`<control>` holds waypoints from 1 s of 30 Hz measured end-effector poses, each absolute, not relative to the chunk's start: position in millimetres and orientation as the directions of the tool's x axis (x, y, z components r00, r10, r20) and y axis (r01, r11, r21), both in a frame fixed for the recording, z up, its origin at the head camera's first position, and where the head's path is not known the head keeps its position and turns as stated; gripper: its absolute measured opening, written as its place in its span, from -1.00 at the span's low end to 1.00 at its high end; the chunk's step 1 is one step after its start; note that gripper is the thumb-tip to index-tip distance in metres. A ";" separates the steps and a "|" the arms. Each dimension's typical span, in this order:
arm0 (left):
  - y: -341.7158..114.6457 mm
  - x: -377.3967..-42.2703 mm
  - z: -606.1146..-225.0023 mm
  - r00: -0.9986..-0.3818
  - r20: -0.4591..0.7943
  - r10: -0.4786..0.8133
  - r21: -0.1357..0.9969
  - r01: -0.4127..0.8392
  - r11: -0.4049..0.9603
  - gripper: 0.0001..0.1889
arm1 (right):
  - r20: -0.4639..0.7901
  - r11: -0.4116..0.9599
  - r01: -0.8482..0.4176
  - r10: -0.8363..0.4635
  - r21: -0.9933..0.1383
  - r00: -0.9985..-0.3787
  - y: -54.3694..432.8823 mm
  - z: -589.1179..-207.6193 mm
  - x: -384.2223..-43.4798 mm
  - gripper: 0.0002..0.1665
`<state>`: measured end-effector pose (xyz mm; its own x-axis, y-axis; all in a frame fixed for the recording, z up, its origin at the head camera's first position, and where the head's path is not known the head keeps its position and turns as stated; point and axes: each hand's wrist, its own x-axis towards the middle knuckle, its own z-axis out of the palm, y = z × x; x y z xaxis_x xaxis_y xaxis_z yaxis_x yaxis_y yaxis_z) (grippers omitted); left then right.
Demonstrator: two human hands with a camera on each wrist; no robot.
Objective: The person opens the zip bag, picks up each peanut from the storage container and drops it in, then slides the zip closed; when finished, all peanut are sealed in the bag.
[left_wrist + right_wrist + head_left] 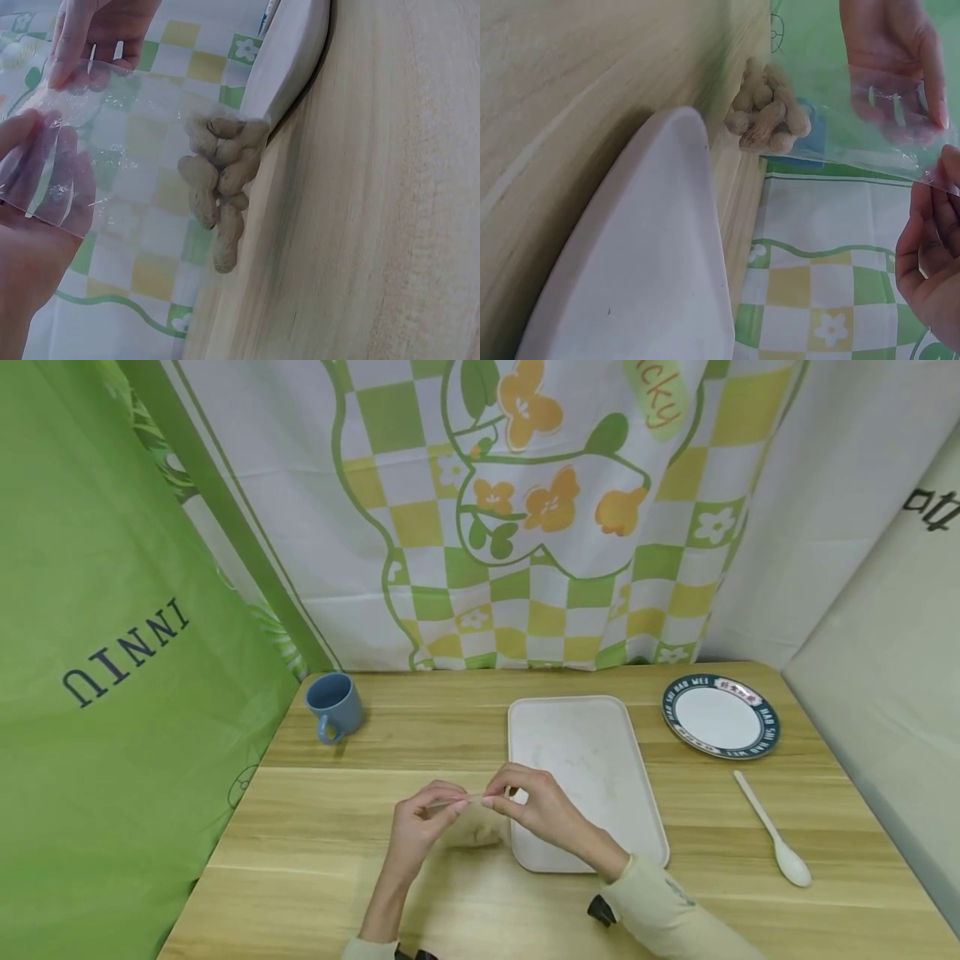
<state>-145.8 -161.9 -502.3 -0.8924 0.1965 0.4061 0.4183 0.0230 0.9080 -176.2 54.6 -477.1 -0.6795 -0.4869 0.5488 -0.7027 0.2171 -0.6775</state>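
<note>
A clear plastic bag (142, 150) with several unshelled peanuts (225, 161) gathered at its bottom hangs between my two hands. My left hand (416, 822) pinches one side of the bag's top edge between thumb and fingers. Close beside it, my right hand (546, 810) pinches the other side of that edge, over the left part of the white tray (592, 752). In the right wrist view, the peanuts (769, 112) hang low in the bag, near the tray's rim (686, 124). From the head view, the transparent bag is hard to make out below the hands.
A blue mug (341, 706) stands at the table's back left. At the back right lies a plate (720, 718) with a dark patterned rim, and a white spoon (772, 835) is in front of it. Printed curtains (540, 610) hang behind the wooden table (300, 835).
</note>
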 end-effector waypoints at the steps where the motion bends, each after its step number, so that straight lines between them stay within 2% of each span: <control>1: -162.1 -145.7 -501.9 -0.892 0.406 0.200 0.909 0.417 0.017 -0.91 | 0.548 0.215 -0.700 -0.485 -0.681 -0.682 54.7 -476.6 -176.0 -0.93; 6: -161.2 -146.2 -500.7 -0.898 0.379 0.225 0.921 0.389 0.002 -0.91 | 0.523 0.212 -0.682 -0.498 -0.700 -0.692 54.8 -474.6 -175.1 -0.94; 16: -158.6 -145.7 -496.9 -0.921 0.347 0.180 0.934 0.356 0.020 -0.91 | 0.514 0.191 -0.648 -0.465 -0.737 -0.721 57.7 -477.0 -174.0 -0.93; 23: -158.5 -145.7 -494.7 -0.907 0.379 0.182 0.922 0.388 0.011 -0.91 | 0.502 0.156 -0.614 -0.440 -0.774 -0.745 57.8 -476.5 -173.1 -0.91; 30: -161.3 -146.6 -494.7 -0.901 0.390 0.187 0.917 0.398 0.006 -0.92 | 0.497 0.146 -0.594 -0.412 -0.791 -0.764 56.1 -454.1 -162.2 -0.90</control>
<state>-146.6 -161.3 -494.7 -0.9015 0.1868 0.3905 0.3985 0.0057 0.9172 -162.2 56.1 -454.1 -0.7638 -0.4116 0.4973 -0.5938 0.1459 -0.7913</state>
